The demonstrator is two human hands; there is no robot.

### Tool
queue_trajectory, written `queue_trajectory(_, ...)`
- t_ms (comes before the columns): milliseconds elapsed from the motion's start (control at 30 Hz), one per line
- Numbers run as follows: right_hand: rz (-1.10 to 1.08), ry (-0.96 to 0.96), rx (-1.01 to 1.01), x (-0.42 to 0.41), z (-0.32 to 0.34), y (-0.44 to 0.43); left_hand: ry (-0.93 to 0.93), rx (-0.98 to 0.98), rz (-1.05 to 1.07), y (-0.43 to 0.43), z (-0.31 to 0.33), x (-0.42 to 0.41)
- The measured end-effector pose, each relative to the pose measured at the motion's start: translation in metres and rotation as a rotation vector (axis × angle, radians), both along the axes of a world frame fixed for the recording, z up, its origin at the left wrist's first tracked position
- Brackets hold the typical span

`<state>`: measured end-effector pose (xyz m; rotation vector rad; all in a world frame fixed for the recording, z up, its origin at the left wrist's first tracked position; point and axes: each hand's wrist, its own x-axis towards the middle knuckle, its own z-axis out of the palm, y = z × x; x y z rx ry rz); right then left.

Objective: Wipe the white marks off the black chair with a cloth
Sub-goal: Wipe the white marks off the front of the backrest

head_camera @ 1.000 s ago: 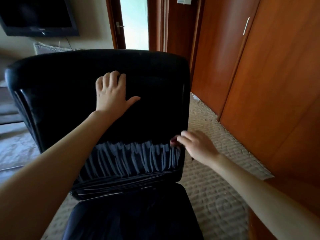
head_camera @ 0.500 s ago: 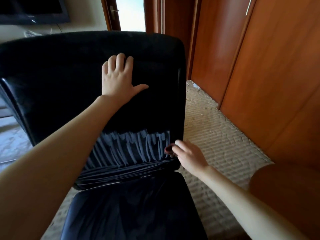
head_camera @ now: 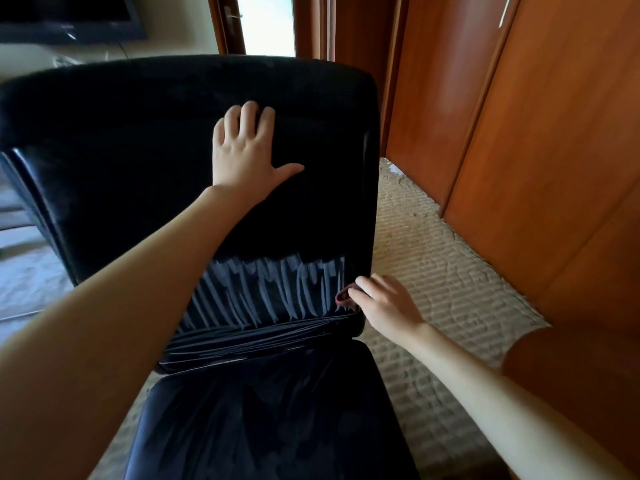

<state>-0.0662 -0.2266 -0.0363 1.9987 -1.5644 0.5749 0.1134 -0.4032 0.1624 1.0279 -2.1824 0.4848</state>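
The black chair (head_camera: 138, 150) stands on carpet (head_camera: 433, 271), white marks (head_camera: 270, 292) streaking its lower backrest. The left hand (head_camera: 246, 157) lies flat, fingers straight, higher up. The right hand (head_camera: 384, 306) pinches what looks like a dark red cloth (head_camera: 343, 296) at the backrest's right edge; wooden doors (head_camera: 554, 133) stand near.

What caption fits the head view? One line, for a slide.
Left hand flat on the black chair, right hand holding a cloth beside the white marks.

Dim interior; daylight from doorway (head_camera: 266, 24); wide-angle edge distortion, soft focus.
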Motion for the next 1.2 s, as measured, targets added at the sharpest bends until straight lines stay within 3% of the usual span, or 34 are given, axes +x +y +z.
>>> queue_trajectory(200,-0.080,-0.120,-0.239,0.017,0.086,-0.039,-0.028,0.029,-0.017,-0.002,0.004,0.006)
queue_trajectory(300,-0.041,-0.085,-0.243,0.026,0.058,-0.041,-0.062,0.052,-0.055,-0.006,0.008,0.014)
queue_trajectory(433,0.028,0.097,-0.081,0.028,0.003,-0.021,-0.074,0.058,-0.060,-0.005,0.010,0.015)
queue_trajectory(533,-0.004,0.095,-0.111,0.027,0.034,-0.031,-0.070,0.051,-0.059,-0.004,0.008,0.014)
queue_trajectory(667,-0.078,-0.064,-0.312,0.033,0.077,-0.050,-0.058,0.044,-0.061,-0.005,0.008,0.015)
queue_trajectory(867,0.048,0.159,-0.108,0.041,-0.011,-0.024,-0.069,0.036,-0.061,-0.006,0.008,0.015)
queue_trajectory(967,0.043,0.150,-0.112,0.044,0.014,-0.031,-0.062,0.033,-0.064,-0.006,0.007,0.014)
queue_trajectory(1100,-0.084,-0.011,-0.315,0.052,0.089,-0.063,-0.053,0.023,-0.057,-0.005,0.006,0.013)
queue_trajectory(1200,-0.072,0.003,-0.322,0.055,0.072,-0.067,-0.057,0.027,-0.052,-0.006,0.007,0.013)
